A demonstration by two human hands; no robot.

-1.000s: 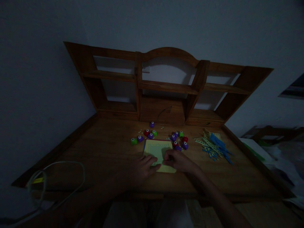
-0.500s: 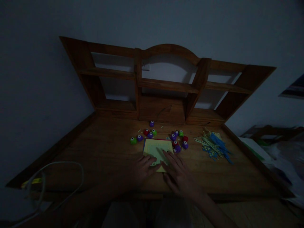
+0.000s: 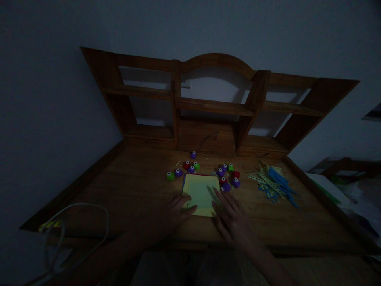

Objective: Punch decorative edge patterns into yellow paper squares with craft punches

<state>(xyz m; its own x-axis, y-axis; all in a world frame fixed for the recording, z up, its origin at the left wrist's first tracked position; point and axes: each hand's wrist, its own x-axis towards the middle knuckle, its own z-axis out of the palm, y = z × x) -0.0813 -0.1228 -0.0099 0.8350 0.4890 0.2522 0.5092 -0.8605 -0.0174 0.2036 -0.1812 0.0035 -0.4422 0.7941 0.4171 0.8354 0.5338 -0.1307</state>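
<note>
A pale green sheet (image 3: 202, 192) lies on a larger yellow sheet (image 3: 204, 178), with red and blue edges showing beneath at the top and left. My left hand (image 3: 177, 210) rests at the lower left of the sheets, fingers extended and thumb on the green one. At their lower right, my right hand (image 3: 233, 216) lies spread, fingertips along the edge. Neither hand grips anything that I can make out. Just behind my right fingertips sits a purple toy with an eye (image 3: 225, 187). The dim light hides fine detail on the sheets.
More small eyed toys in green (image 3: 170, 176), red (image 3: 186, 165) and purple stand behind the sheets. Yellow perforated strips (image 3: 264, 176) and blue strips (image 3: 278, 178) are heaped at right. A wooden shelf unit (image 3: 208, 106) closes off the back. A pale cable (image 3: 86, 205) loops at left.
My right hand has gone from a pinch near the sheet's lower middle to spread fingers, then moved right. My left hand stays at the lower left. The view has shifted slightly.
</note>
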